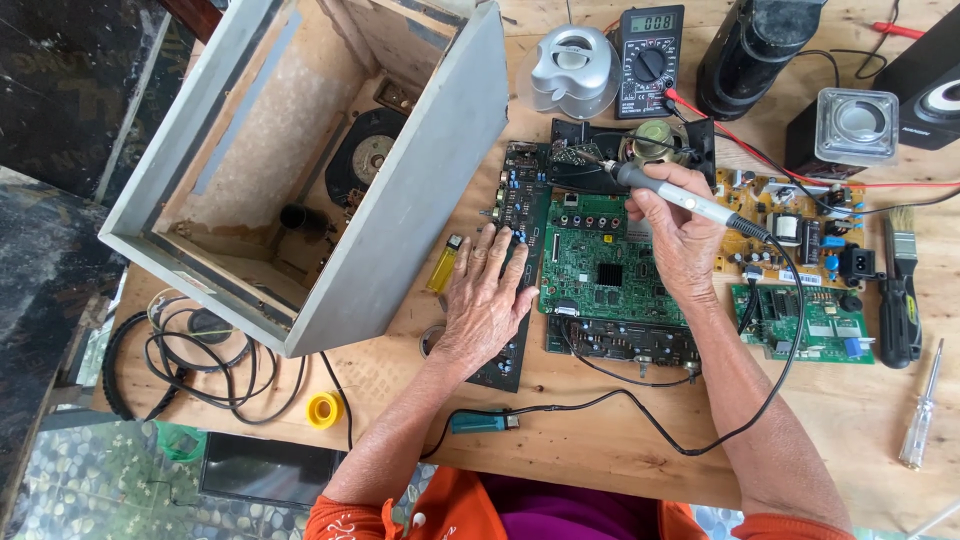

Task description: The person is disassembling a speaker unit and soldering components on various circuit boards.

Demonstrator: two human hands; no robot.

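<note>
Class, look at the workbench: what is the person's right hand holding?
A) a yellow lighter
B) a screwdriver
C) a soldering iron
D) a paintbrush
C: the right hand grips a corded soldering iron, its tip at the black speaker panel, while the left hand rests flat on a dark circuit board.

Soldering iron [668, 190] tip contact too small to tell; black board [522, 215] partly hidden under left hand [485, 300]; speaker [925, 70] cut off at right edge.
</note>
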